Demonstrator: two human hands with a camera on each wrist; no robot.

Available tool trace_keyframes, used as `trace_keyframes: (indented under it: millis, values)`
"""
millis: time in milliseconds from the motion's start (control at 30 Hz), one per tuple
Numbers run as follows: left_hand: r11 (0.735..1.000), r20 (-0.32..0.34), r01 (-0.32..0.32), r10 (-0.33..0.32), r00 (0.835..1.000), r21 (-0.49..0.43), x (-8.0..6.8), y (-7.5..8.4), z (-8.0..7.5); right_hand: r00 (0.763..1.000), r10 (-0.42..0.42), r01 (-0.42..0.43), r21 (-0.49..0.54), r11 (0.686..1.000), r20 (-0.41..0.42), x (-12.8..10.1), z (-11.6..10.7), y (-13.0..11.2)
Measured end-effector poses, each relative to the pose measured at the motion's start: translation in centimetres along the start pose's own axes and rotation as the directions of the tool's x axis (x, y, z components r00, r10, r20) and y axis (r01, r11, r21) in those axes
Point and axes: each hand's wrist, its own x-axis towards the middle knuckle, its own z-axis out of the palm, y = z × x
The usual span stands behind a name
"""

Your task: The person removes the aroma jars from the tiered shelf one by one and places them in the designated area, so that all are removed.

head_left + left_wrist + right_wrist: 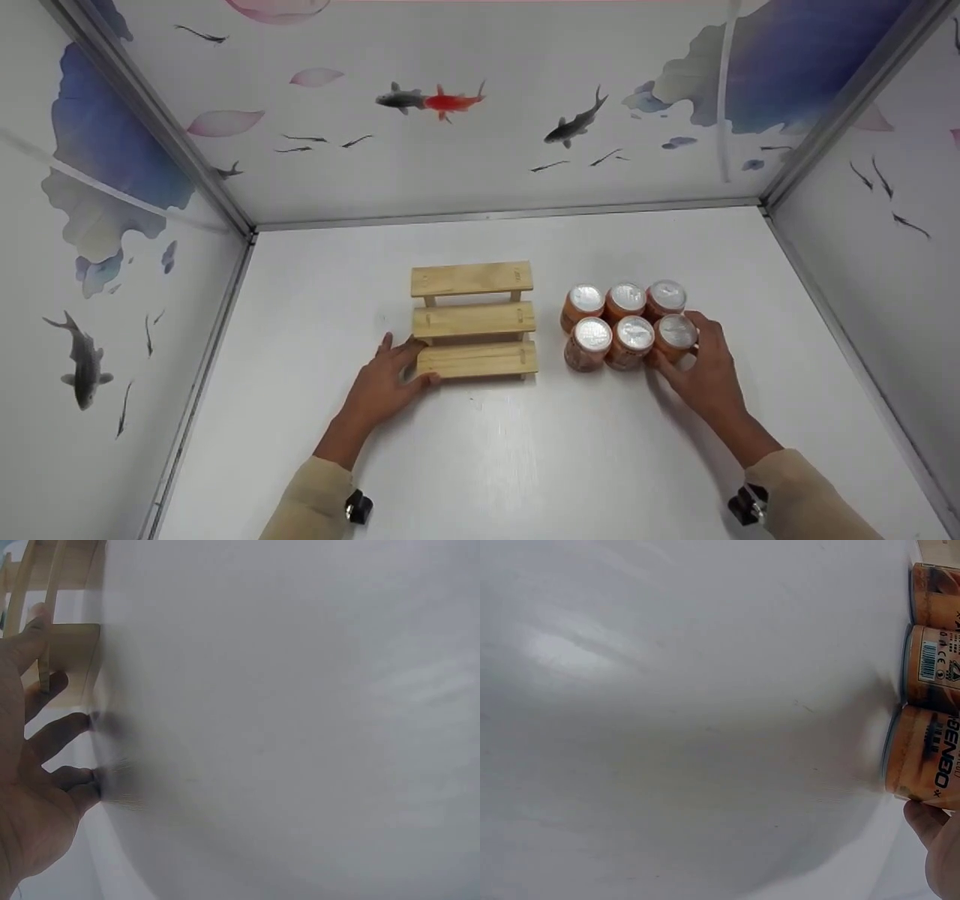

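Observation:
A small three-step wooden rack [474,321] stands on the white table. My left hand [384,381] pinches the left end of its lowest step, thumb in front and index finger behind. In the left wrist view the other fingers of the left hand [37,795] are spread, with tips at the table surface. Right of the rack, several orange cans with silver lids stand upright in two close rows. My right hand [706,375] grips the front right can [675,336], thumb on its near side and fingers round its right. Printed lettering shows on that can [922,757] in the right wrist view.
The table [480,465] is glossy white. Panels with painted fish and petals [450,165] enclose it at the back and both sides, with grey metal strips [510,213] along the joins. A small black device [358,507] sits at each sleeve cuff.

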Motion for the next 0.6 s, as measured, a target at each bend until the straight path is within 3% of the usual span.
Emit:
trace_keyframes:
  millis: [467, 600]
  values:
    - [1.000, 0.011, -0.009, 0.009, 1.000, 0.008, 0.4, 0.3, -0.2, 0.999, 0.012, -0.012, -0.011, 1.000, 0.032, 0.5, -0.3, -0.1]
    - [0.999, -0.023, 0.038, -0.038, 0.999, 0.012, 0.6, 0.0, -0.8, 1.000, -0.008, 0.009, -0.044, 0.999, 0.020, 1.0, -0.5, -0.6]
